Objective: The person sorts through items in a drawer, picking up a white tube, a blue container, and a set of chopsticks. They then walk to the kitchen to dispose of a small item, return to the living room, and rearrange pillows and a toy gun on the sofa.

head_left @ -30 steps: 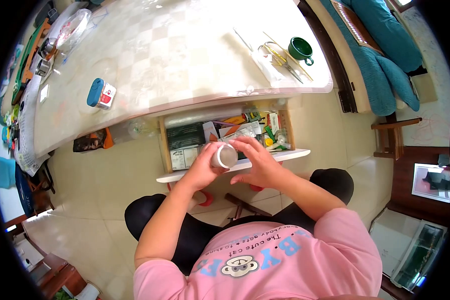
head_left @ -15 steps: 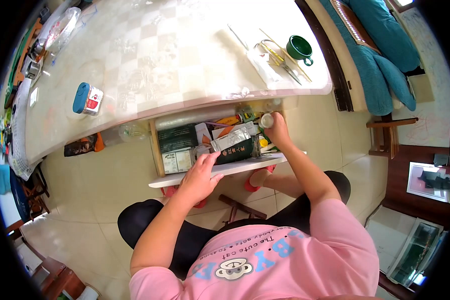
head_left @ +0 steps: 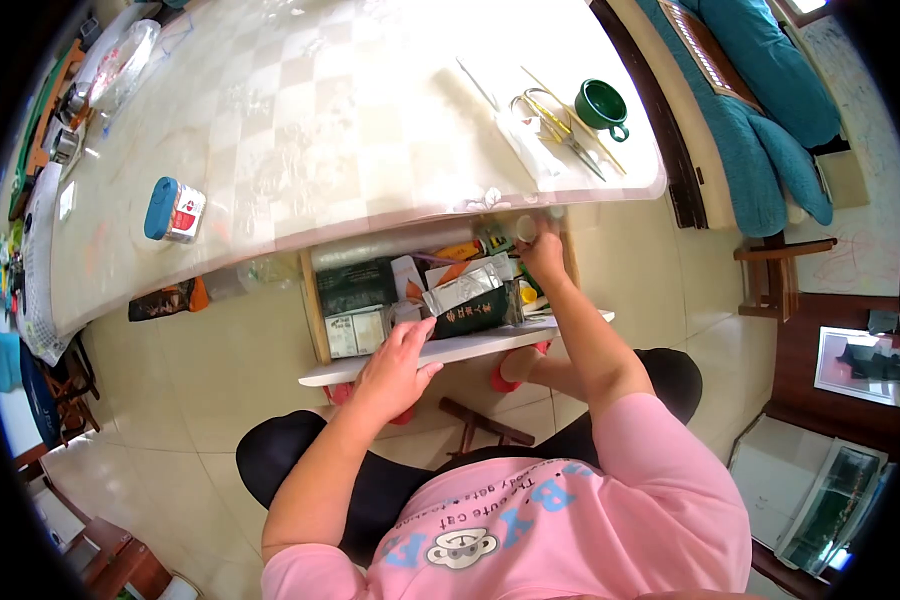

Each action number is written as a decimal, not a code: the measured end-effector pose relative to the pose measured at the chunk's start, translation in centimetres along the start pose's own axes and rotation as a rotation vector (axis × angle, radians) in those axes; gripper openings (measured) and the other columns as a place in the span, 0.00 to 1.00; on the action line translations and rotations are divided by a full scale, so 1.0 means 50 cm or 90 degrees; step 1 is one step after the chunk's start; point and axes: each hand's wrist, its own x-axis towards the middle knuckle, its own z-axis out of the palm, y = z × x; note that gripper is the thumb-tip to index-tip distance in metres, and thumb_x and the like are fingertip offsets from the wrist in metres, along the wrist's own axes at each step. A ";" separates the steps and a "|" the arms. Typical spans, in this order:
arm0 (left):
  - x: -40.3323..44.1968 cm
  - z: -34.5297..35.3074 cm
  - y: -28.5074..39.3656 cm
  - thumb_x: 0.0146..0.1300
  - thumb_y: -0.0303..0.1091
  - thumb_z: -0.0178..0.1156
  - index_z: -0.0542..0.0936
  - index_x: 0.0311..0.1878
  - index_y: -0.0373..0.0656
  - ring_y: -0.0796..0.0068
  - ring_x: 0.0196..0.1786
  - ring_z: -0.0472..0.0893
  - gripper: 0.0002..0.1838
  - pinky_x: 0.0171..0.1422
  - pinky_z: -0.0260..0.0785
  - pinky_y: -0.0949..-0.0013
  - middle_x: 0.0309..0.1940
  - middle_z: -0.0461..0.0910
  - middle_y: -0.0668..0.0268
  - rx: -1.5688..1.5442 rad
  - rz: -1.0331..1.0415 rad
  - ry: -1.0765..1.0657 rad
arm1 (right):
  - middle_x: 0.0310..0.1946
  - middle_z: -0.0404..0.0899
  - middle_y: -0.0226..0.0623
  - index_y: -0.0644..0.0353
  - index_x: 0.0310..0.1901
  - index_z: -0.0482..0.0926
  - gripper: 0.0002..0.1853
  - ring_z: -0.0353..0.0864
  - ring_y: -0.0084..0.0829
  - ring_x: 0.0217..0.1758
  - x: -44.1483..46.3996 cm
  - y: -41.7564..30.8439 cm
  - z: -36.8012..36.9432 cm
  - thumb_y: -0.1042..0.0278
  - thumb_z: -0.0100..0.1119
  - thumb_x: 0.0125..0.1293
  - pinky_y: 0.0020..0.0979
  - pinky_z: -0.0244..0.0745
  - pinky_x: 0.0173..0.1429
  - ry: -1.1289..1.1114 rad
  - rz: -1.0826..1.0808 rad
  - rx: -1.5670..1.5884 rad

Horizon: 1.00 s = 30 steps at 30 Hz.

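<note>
An open drawer (head_left: 460,349) under the tabletop is packed with boxes and small items. My left hand (head_left: 395,372) rests at its front edge, fingers stretched out over a white box (head_left: 357,332), holding nothing. At the drawer's back right corner, my right hand (head_left: 544,258) has its fingers around a small whitish, round-topped container (head_left: 526,229); its exact kind is unclear. Between the hands lie a silver packet (head_left: 464,288) and a dark box with printed characters (head_left: 475,314). A dark green box (head_left: 355,286) fills the left side. A yellow-capped item (head_left: 528,295) sits near my right wrist.
On the table (head_left: 310,130) stand a green cup (head_left: 600,104) beside scissors (head_left: 570,140) and thin sticks, and a blue-lidded container (head_left: 175,209) at left. A wooden stool (head_left: 486,422) is below the drawer. The tabletop edge overhangs the drawer's back.
My right hand has moved deeper into the drawer, toward the back beneath the table edge, carrying the whitish container. My left hand stays almost where it was.
</note>
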 end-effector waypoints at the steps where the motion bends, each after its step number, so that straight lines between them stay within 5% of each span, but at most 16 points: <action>1: -0.001 0.000 -0.001 0.59 0.35 0.64 0.63 0.67 0.44 0.48 0.60 0.71 0.33 0.63 0.67 0.56 0.59 0.68 0.52 0.002 0.006 0.004 | 0.55 0.71 0.60 0.59 0.56 0.72 0.28 0.74 0.58 0.54 -0.004 -0.007 -0.009 0.73 0.66 0.51 0.48 0.72 0.55 0.009 -0.011 0.011; 11: -0.011 0.004 -0.007 0.60 0.35 0.64 0.64 0.66 0.43 0.48 0.59 0.72 0.32 0.62 0.67 0.56 0.59 0.68 0.51 0.018 0.014 0.014 | 0.48 0.77 0.53 0.59 0.49 0.78 0.20 0.76 0.54 0.50 0.007 0.044 0.018 0.75 0.61 0.50 0.44 0.73 0.54 0.011 -0.138 -0.049; 14: -0.008 0.001 -0.007 0.60 0.36 0.64 0.64 0.66 0.43 0.47 0.59 0.72 0.32 0.62 0.66 0.57 0.59 0.68 0.51 0.023 0.008 0.009 | 0.49 0.77 0.51 0.57 0.48 0.79 0.19 0.75 0.54 0.52 0.019 0.016 0.022 0.76 0.59 0.50 0.43 0.73 0.55 -0.036 -0.041 -0.049; 18: -0.007 0.000 -0.010 0.61 0.36 0.63 0.64 0.66 0.44 0.47 0.59 0.72 0.32 0.62 0.67 0.57 0.59 0.69 0.51 0.027 0.007 0.009 | 0.49 0.77 0.48 0.55 0.49 0.79 0.21 0.75 0.52 0.53 0.025 0.048 0.059 0.77 0.60 0.51 0.43 0.73 0.55 0.056 -0.089 -0.009; 27: -0.007 0.003 -0.023 0.61 0.34 0.62 0.64 0.67 0.44 0.47 0.58 0.72 0.31 0.62 0.67 0.56 0.58 0.69 0.50 0.026 0.006 0.005 | 0.51 0.78 0.44 0.52 0.52 0.78 0.21 0.77 0.46 0.54 0.063 0.002 0.015 0.70 0.62 0.53 0.41 0.73 0.58 -0.128 -0.090 -0.240; 30: -0.007 -0.002 -0.018 0.61 0.34 0.63 0.64 0.67 0.44 0.47 0.58 0.72 0.31 0.62 0.67 0.56 0.57 0.69 0.51 0.022 0.010 0.000 | 0.50 0.79 0.45 0.51 0.51 0.79 0.21 0.77 0.47 0.55 0.074 -0.013 0.015 0.70 0.63 0.53 0.41 0.73 0.59 -0.226 0.006 -0.273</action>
